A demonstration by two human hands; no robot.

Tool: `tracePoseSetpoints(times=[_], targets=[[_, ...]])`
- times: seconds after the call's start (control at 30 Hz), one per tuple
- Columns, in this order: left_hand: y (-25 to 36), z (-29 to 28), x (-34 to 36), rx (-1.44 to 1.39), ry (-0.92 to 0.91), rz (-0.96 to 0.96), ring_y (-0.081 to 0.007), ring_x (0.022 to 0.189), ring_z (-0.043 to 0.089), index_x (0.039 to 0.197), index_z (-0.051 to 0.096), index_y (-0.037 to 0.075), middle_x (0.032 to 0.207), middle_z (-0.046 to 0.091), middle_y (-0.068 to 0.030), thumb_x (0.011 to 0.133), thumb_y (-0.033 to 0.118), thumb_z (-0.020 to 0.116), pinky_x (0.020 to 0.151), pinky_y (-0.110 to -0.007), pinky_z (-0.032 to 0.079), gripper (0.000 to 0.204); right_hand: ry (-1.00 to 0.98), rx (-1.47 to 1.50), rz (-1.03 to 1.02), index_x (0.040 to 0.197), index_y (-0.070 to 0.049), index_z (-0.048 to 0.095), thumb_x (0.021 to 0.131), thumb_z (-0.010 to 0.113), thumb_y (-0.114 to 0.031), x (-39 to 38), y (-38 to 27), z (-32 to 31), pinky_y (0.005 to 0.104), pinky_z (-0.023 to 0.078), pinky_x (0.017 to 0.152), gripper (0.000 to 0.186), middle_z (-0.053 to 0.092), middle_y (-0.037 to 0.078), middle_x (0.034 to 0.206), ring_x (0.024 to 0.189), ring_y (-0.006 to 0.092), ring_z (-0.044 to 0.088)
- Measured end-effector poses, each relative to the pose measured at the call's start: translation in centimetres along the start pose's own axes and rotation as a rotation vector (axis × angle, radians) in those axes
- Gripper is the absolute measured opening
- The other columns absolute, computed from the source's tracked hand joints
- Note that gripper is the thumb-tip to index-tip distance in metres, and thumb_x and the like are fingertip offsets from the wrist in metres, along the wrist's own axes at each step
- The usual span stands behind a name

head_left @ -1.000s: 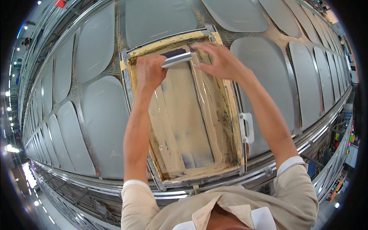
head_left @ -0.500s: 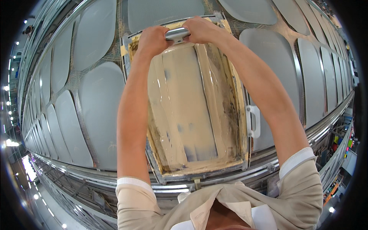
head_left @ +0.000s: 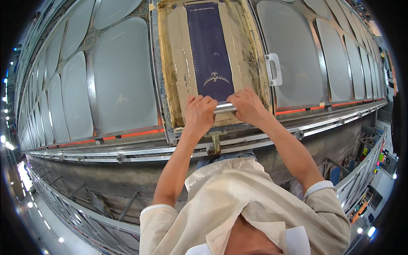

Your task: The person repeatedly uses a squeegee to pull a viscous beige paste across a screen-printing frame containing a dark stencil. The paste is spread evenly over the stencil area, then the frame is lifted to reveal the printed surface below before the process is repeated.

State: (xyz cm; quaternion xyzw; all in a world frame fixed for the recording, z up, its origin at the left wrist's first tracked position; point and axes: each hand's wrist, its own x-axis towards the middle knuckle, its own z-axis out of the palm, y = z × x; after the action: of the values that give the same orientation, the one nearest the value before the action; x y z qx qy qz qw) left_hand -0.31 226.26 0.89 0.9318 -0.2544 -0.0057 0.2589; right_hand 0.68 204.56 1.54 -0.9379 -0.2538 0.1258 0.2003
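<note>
1. At the near end of a rectangular screen frame (head_left: 165, 85), just in front of the person's body, lies the squeegee with a silvery metal bar (head_left: 225, 107) for its grip.
2. Its long axis runs left to right, crosswise to the frame, with the right end slightly farther from the person than the left; the edge beneath is hidden.
3. The left hand (head_left: 201, 114) has its fingers curled over the left end of the bar, drawn close together.
4. The right hand (head_left: 247, 106) grips the right end likewise, fingers bent down around the metal; a short stretch of bar shows between the two hands.
5. The frame's own long axis points away from the person, the far end leaning a little leftward.
6. Inside it, a dark purple strip (head_left: 210, 46) follows that same lengthwise line, bearing a pale spiky emblem (head_left: 216, 79) near the bar and small lettering at the far end.
7. Tan paste (head_left: 179, 46) lies in bands along both sides of the strip.
8. A white handle (head_left: 276, 70) juts from the frame's right side.
9. Grey rounded panels (head_left: 123, 76) lie in rows to either side on the long tabletop (head_left: 91, 85).
</note>
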Motion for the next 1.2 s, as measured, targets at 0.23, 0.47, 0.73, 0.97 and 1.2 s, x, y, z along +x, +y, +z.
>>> tracePoseSetpoints(times=[0.23,0.47,0.73,0.97,1.2], targets=[[0.2,-1.0,0.3,0.028,-0.079,-0.017,-0.0254,0.085,0.065,0.087,0.073,0.012,0.087,0.07,-0.003,0.07,0.007,0.076,0.082,-0.041,0.043,0.019,0.062,-0.008,-0.066,0.087,-0.009,0.068,0.073,0.077,-0.018,-0.4,-0.1,-0.7,0.0399,0.045,0.09,0.018,0.068,0.009,0.086,0.093,0.0291,0.065],[-9.0,-3.0,17.1,0.144,-0.013,0.023,-0.0289,0.086,0.066,0.088,0.073,0.013,0.084,0.069,-0.0061,0.074,0.013,0.077,0.08,-0.044,0.043,0.015,0.116,-0.063,-0.039,0.083,-0.009,0.068,0.074,0.076,-0.017,15.5,8.4,-6.7,0.0461,0.049,0.084,0.014,0.069,0.013,0.084,0.089,0.0346,0.066],[-17.8,-5.9,37.9,0.287,-0.108,-0.016,-0.0353,0.085,0.07,0.095,0.075,0.013,0.087,0.073,-0.0144,0.077,0.026,0.08,0.078,-0.046,0.053,0.023,0.111,-0.125,0.02,0.094,-0.007,0.071,0.079,0.077,-0.024,34.2,19.3,-13.9,0.0448,0.054,0.08,0.024,0.073,0.014,0.086,0.087,0.0339,0.07],[-20.2,-6.0,39.7,0.081,-0.149,-0.127,-0.0352,0.084,0.07,0.097,0.075,0.012,0.086,0.073,-0.0169,0.076,0.026,0.082,0.077,-0.045,0.053,0.026,0.004,0.055,0.127,0.094,-0.005,0.072,0.079,0.077,-0.024,36.4,19.2,-14.8,0.0413,0.054,0.063,0.024,0.071,0.015,0.074,0.066,0.0279,0.07],[-16.6,-4.8,32.7,0.132,-0.067,-0.068,-0.0356,0.082,0.069,0.093,0.076,0.014,0.083,0.072,-0.0141,0.073,0.024,0.082,0.075,-0.045,0.054,0.023,0.095,-0.068,-0.001,0.089,-0.006,0.071,0.075,0.073,-0.014,30.8,16.7,-11.5,0.0455,0.054,0.074,0.016,0.072,0.017,0.083,0.081,0.039,0.069]])
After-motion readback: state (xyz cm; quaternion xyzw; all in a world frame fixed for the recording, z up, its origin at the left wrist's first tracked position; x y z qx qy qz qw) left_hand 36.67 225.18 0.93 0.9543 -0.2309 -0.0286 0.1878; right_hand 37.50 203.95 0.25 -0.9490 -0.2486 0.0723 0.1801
